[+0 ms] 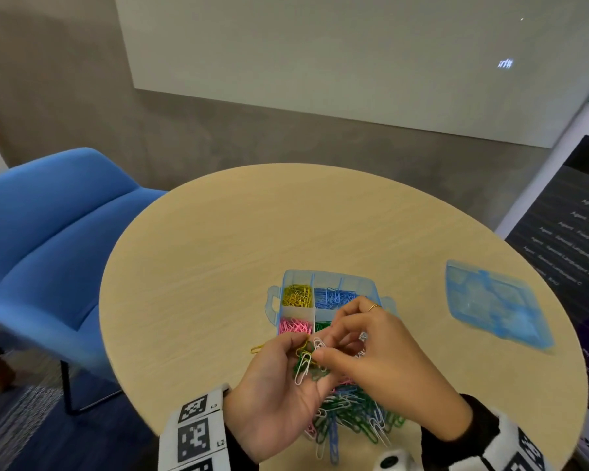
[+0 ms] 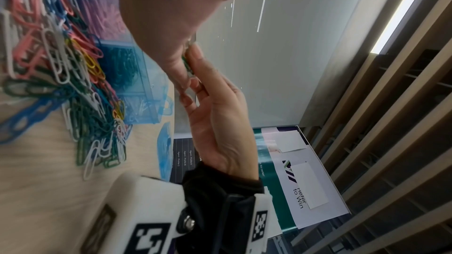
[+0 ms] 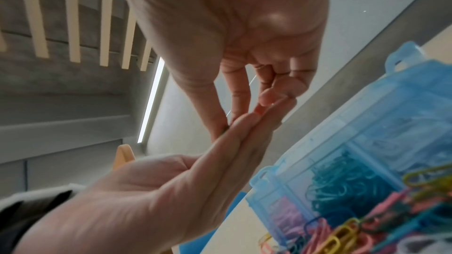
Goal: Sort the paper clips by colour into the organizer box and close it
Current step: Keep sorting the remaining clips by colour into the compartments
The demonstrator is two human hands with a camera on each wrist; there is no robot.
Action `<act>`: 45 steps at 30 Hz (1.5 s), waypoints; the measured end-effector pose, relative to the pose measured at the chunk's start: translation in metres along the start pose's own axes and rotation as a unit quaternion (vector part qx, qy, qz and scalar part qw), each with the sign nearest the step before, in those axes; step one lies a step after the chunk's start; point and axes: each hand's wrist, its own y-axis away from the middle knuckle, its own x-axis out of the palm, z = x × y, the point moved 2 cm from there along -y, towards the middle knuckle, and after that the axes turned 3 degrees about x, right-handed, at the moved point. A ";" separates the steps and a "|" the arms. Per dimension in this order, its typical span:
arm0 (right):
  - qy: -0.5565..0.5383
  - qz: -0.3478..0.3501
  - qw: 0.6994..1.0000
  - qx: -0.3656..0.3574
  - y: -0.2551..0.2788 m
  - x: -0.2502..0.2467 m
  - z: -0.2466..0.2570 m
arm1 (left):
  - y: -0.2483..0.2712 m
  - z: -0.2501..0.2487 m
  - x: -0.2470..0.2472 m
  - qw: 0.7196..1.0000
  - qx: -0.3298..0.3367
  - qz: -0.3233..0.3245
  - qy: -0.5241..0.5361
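The open blue organizer box [image 1: 320,275] sits mid-table, with yellow, blue, pink and green clips in separate compartments. My left hand [image 1: 279,379] lies palm up just in front of it, fingers nearly straight, carrying a small bunch of green, white and yellow clips [image 1: 305,363]. My right hand [image 1: 334,338] reaches into that palm from the right; in the left wrist view its fingertips [image 2: 193,59] pinch a green paper clip [image 2: 187,64]. A mixed pile of clips [image 1: 351,413] lies under both hands at the near table edge. Box compartments under my right hand are hidden.
The box's blue lid [image 1: 497,307] lies apart at the table's right edge. One stray yellow clip [image 1: 261,348] rests left of my left hand. A blue chair [image 1: 48,239] stands to the left and a printed banner [image 1: 575,232] to the right.
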 end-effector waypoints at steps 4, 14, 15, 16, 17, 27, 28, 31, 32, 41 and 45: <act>-0.064 -0.015 0.998 -0.003 -0.001 -0.005 -0.001 | -0.001 -0.004 -0.002 1.000 0.000 -0.006 0.022; -0.026 0.001 0.981 -0.193 0.007 -0.004 0.008 | -0.001 -0.003 -0.006 0.999 0.009 -0.050 0.008; 0.023 0.015 0.973 -0.228 0.008 0.000 0.009 | -0.001 -0.003 -0.007 0.999 0.004 -0.048 0.002; 0.063 0.034 0.964 -0.256 0.009 0.004 0.009 | -0.002 -0.003 -0.009 0.999 -0.002 -0.049 -0.007; 0.092 0.051 0.957 -0.271 0.009 0.007 0.007 | -0.001 -0.003 -0.009 0.999 -0.007 -0.050 -0.016; 0.212 0.055 0.930 -0.297 0.014 0.010 0.008 | 0.005 0.003 0.000 0.998 0.000 -0.057 -0.035; 0.226 0.056 0.926 -0.298 0.014 0.011 0.008 | 0.004 0.003 -0.001 0.998 0.003 -0.058 -0.030; 0.216 0.063 0.931 -0.287 0.011 0.013 0.007 | 0.001 0.003 -0.004 0.998 0.003 -0.058 -0.002; 0.183 0.066 0.941 -0.276 0.010 0.012 0.006 | 0.000 0.003 -0.005 0.999 -0.001 -0.053 0.001; -0.020 -0.063 0.988 -0.143 -0.002 -0.025 -0.008 | 0.004 0.003 0.002 0.999 -0.028 -0.029 0.000; 0.062 -0.154 0.983 -0.083 -0.011 -0.039 -0.029 | 0.002 0.001 -0.002 0.999 -0.035 -0.031 0.003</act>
